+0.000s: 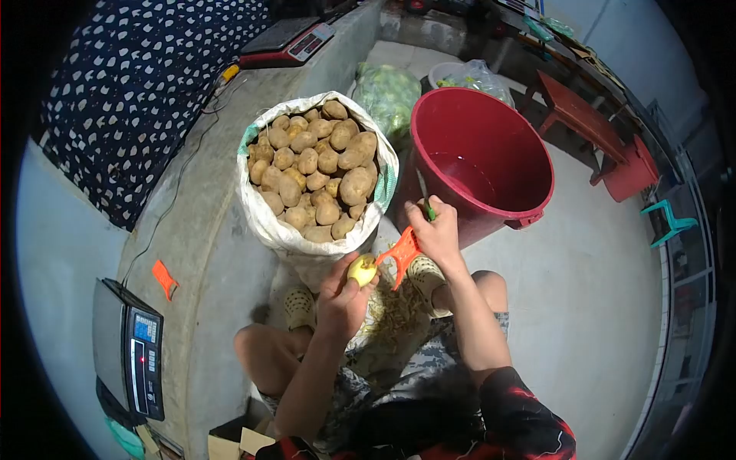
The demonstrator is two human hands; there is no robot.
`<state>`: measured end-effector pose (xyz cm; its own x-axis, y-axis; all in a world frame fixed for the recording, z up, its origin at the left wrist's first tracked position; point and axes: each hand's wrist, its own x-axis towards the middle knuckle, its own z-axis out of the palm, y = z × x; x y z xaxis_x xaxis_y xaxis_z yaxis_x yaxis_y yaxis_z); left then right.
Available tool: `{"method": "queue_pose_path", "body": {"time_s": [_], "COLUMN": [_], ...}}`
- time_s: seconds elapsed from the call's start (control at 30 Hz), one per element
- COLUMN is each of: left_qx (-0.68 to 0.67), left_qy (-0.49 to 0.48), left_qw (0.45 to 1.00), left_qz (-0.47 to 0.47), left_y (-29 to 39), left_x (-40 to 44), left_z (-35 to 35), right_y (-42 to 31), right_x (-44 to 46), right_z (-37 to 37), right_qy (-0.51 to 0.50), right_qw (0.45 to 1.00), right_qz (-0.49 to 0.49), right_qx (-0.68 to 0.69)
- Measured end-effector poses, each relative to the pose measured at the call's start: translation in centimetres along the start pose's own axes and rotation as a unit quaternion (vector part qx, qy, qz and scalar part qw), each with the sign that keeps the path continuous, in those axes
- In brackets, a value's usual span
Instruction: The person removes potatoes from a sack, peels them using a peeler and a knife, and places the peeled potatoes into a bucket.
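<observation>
Peeled pale-yellow potato (360, 271), one, with a brown patch on its surface, sits in the person's left hand (342, 299). One orange plastic peeler (402, 251) and one slim tool with a green handle (431, 211) are together in the right hand (440, 234). One white woven sack with green stripes (266, 224) brims with dozens of brown unpeeled potatoes (310, 161), too many overlapping to count. Two weighing scales rest on a grey concrete ledge (192, 192) at the left: a black one with a lit panel (146, 353) near, a red one with a dark top (291, 42) far. One flat orange object (164, 279) lies on the ledge too.

Beyond the hands, the sack stands at left and one large dark-red plastic tub (479, 157) at right, side by side. Behind them is a clear bag of green contents (383, 96). At far right are a reddish wooden bench (579, 119) and a teal plastic stool (671, 221). Two cream perforated clogs (300, 308) flank scattered peelings (395, 307) on the floor; the right forearm and hand partly cover the view of that side.

The left fingers and thumb pinch the potato's sides, its far end showing. The right fingers wrap the peeler's handle and the green one; the peeler's head is right beside the potato, and whether they touch cannot be told.
</observation>
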<state>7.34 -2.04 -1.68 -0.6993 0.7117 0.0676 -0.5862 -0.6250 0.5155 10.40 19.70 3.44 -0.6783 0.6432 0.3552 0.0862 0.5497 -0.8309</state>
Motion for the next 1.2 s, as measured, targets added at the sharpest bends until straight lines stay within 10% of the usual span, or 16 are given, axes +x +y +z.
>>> {"method": "queue_pose_path", "body": {"time_s": [0.57, 0.7, 0.9, 1.1, 1.2], "left_qx": [0.064, 0.073, 0.123, 0.155, 0.216], "left_qy": [-0.015, -0.041, 0.007, -0.011, -0.009], "left_qw": [0.998, 0.996, 0.992, 0.988, 0.976], "left_qz": [-0.004, 0.002, -0.020, -0.008, -0.027], "left_y": [-0.2, 0.0, 0.2, 0.6, 0.8], "left_x": [-0.2, -0.2, -0.7, -0.6, -0.7], "left_z": [0.5, -0.2, 0.6, 1.1, 1.4], "right_y": [-1.6, 1.0, -2.0, -1.4, -2.7], "right_x": [0.0, 1.0, 0.1, 0.7, 0.0], "right_z": [-0.5, -0.9, -1.2, -1.8, -1.8], "right_qy": [0.039, 0.051, 0.000, -0.019, -0.045], "right_qw": [0.985, 0.998, 0.981, 0.998, 0.974], "right_qz": [-0.140, -0.001, -0.142, -0.002, -0.175], "right_qx": [-0.096, -0.029, -0.130, -0.067, -0.135]}}
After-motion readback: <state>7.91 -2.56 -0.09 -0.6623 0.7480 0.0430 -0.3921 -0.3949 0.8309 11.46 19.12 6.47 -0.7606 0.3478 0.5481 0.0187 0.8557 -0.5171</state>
